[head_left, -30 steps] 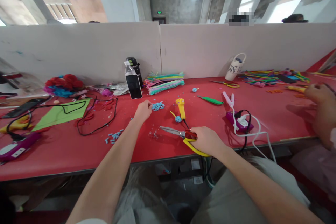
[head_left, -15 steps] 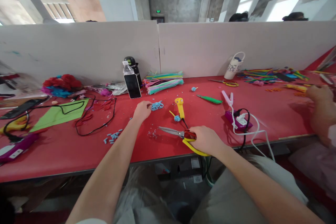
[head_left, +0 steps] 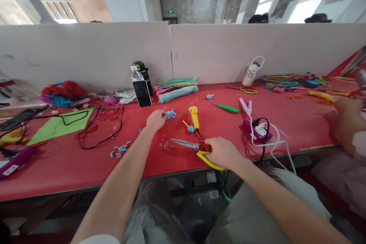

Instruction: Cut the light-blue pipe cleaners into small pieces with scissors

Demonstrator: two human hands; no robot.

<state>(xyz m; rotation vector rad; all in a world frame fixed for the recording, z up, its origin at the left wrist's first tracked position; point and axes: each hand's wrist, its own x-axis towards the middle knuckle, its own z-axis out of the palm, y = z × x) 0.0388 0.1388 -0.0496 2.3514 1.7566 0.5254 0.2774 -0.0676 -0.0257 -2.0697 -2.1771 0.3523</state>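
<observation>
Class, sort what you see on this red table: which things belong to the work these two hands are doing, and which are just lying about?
In the work:
- large scissors, in the right hand
- blue pile, at the left hand
- probably the yellow glue gun and nearby blue ball

Lying about:
- phone
- white tumbler
- green sheet

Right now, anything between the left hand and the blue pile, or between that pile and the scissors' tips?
Nothing visible in either gap: left fingertips sit at the pile's edge. The yellow glue gun and blue ball lie off to the right.

Left hand, pile, scissors, yellow glue gun, blue ball.
</observation>
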